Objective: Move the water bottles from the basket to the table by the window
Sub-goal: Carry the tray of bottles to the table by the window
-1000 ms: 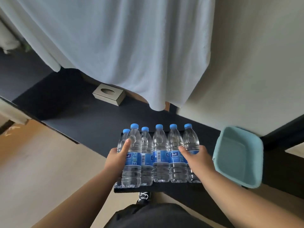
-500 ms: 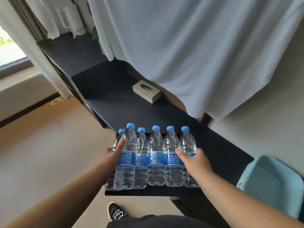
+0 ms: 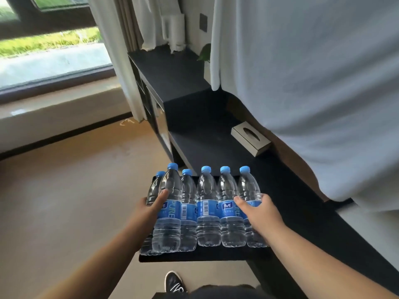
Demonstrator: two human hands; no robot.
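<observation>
Both hands press in from the sides on a row of water bottles (image 3: 207, 208): the left hand (image 3: 149, 209) wraps the bottles at the left end with its thumb laid up across a blue label, and the right hand (image 3: 258, 212) cups the bottle at the right end, thumb over the label of its neighbour. The fingers on the far sides are hidden behind the plastic. The bottles stand upright, shoulder to shoulder, in the lower middle of the frame, on a flat black tray (image 3: 194, 256) with rounded corners; whether the hands also carry the tray from beneath cannot be told.

The bottles are clear ribbed plastic with glossy highlights, blue screw caps and blue wrap labels, two showing barcodes. One sits half hidden behind the leftmost.

Beyond them a matte black counter (image 3: 216, 152) runs toward the upper middle, stepping up to a higher black table (image 3: 170, 76) beside the window (image 3: 51, 57) in the upper left. A grey tissue box (image 3: 250, 139) with an oval slot lies on the counter. A soft pale cloth (image 3: 313, 93) hangs across the right side, covering whatever is behind it; a green leaf (image 3: 205, 52) peeks past its edge. At the bottom edge a dark shoe (image 3: 173, 281) is partly cut off by dark clothing
</observation>
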